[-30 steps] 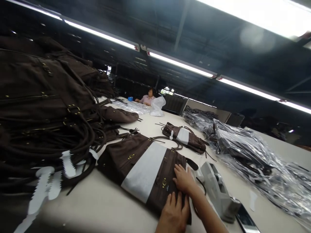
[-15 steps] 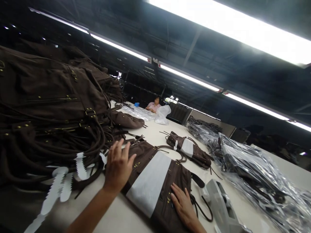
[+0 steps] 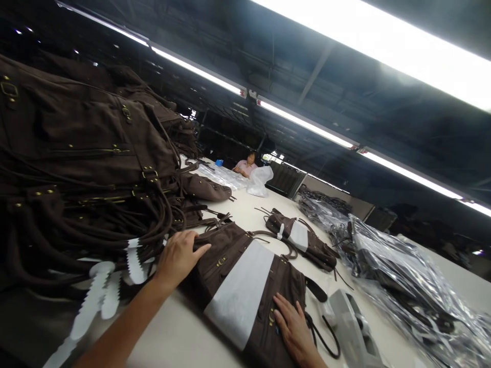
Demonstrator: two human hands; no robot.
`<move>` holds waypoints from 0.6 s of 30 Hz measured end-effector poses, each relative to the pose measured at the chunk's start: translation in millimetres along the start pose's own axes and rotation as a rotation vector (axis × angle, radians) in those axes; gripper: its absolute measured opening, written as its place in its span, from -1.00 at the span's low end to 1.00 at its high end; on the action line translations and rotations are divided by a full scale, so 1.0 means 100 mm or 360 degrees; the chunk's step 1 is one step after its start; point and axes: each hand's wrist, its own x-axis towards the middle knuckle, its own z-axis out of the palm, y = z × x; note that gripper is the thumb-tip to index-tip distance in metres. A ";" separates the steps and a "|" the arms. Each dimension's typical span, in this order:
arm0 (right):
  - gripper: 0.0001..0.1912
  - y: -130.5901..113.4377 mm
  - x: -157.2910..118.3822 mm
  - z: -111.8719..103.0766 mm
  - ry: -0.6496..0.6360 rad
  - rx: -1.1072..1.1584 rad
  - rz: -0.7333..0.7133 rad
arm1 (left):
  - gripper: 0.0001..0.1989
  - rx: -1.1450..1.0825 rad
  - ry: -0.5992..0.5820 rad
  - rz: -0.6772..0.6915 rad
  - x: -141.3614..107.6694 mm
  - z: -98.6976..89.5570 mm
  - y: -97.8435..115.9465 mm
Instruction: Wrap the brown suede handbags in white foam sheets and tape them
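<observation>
A dark brown bag (image 3: 218,266) with brass fittings and a wide pale band (image 3: 241,291) across it lies on the white table (image 3: 164,332). My right hand (image 3: 293,327) rests open on its near right part, fingers stretched over the cloth beside a brass buckle. At the bag's left edge is my left hand (image 3: 178,258), its thumb held apart and its fingers bent down; the fingertips are partly hidden. Left of that hand, rope-like handles (image 3: 153,230) hang from a heap of brown bags (image 3: 88,138), with white toothed strips (image 3: 92,291) around some of them.
A smaller banded brown bag (image 3: 303,237) lies beyond. A grey tape dispenser (image 3: 351,327) stands right of my right hand. Bags in clear plastic (image 3: 406,276) pile up along the right. Far off, a person (image 3: 245,166) sits by a crumpled plastic bag (image 3: 261,180).
My left hand has moved slightly left and its spread fingers have bent down at the bag's edge. My right hand stays on the bag. The view has shifted a little.
</observation>
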 end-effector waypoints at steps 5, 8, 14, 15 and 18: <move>-0.49 0.03 0.00 0.02 0.0035 0.0006 -0.0031 | -0.81 0.0015 -0.0270 -0.0111 0.29 0.05 0.02; -0.50 0.04 -0.02 0.01 0.0045 0.0038 -0.0054 | -0.76 -0.0052 -0.0366 -0.0290 0.29 0.13 -0.15; -0.53 0.00 -0.09 -0.05 0.0049 0.0126 -0.0025 | -0.69 -0.0159 -0.0571 -0.0629 0.12 0.35 -0.55; -0.52 -0.01 -0.10 -0.06 0.0061 0.0123 -0.0005 | -0.69 -0.0126 -0.0563 -0.0651 0.11 0.39 -0.57; -0.54 -0.03 -0.16 -0.08 0.0152 0.0077 0.0089 | -0.67 -0.0031 -0.0554 -0.0632 0.19 0.47 -0.64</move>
